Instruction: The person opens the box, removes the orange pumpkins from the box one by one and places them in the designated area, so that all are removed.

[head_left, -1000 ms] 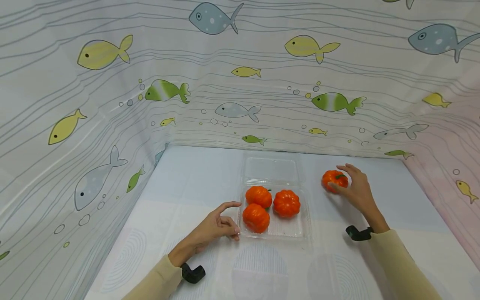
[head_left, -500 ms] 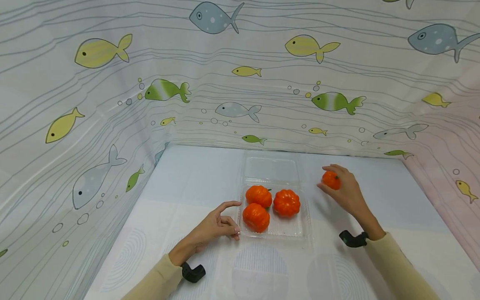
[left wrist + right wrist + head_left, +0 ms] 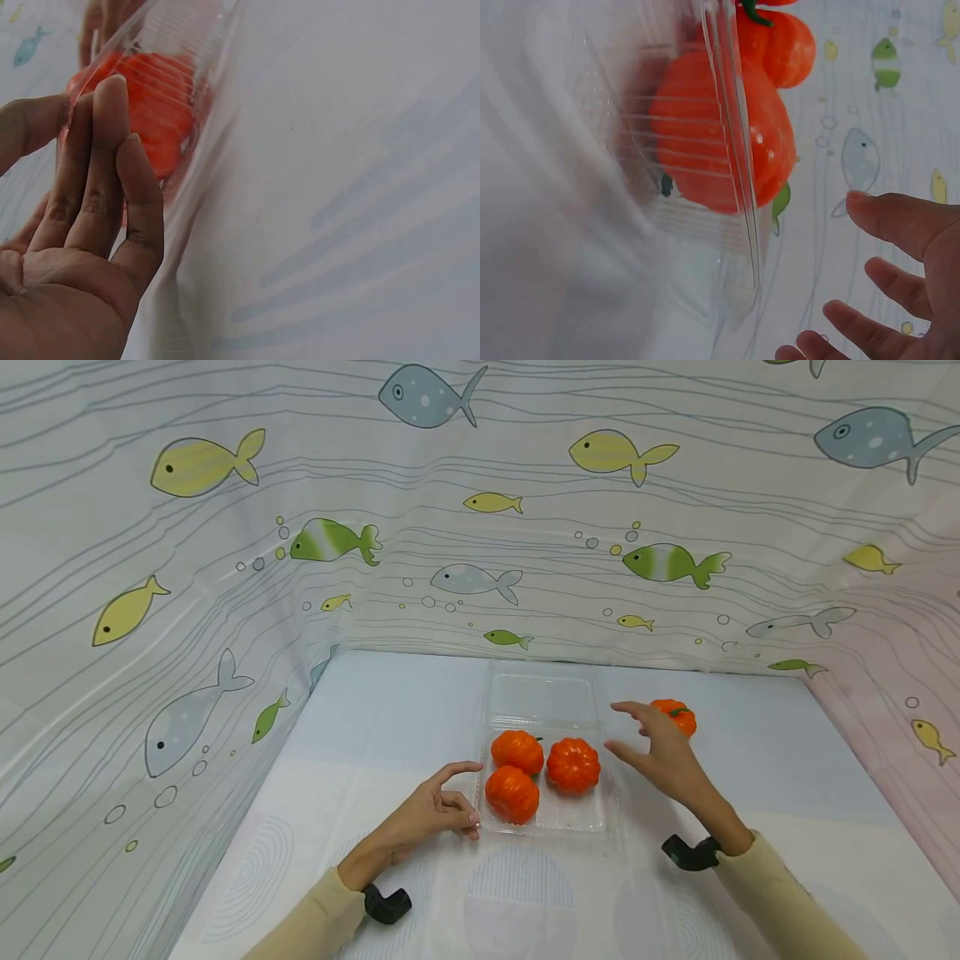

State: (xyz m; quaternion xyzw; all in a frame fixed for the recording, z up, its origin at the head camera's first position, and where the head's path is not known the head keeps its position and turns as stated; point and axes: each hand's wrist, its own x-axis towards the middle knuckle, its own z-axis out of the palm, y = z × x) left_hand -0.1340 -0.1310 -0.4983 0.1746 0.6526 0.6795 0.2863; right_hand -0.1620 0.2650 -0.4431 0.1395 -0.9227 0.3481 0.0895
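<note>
A clear plastic clamshell box [image 3: 577,817] lies opened out, its lid [image 3: 543,697] folded back on the far side. Inside it sit three glossy orange pumpkins: one at the back left [image 3: 517,752], one at the front left [image 3: 512,796] and one at the right [image 3: 573,767]. My left hand [image 3: 424,818] is at the box's left wall, its loosely bent fingers touching the plastic. Just right of the box, my right hand [image 3: 670,766] hovers with thumb and fingers spread and nothing between them. Behind that hand another pumpkin [image 3: 677,718] stands on the table, partly hidden.
A pale cloth with faint circle patterns covers the table [image 3: 375,710]. Fish-print sheets [image 3: 420,635] hang at the back and sides. A black wrist mount [image 3: 387,906] is on the left arm, and another mount [image 3: 690,853] is on the right.
My right hand has moved left from around the lone pumpkin towards the box, fingers now spread. That pumpkin stands at about the same place. The left hand stays still at the box.
</note>
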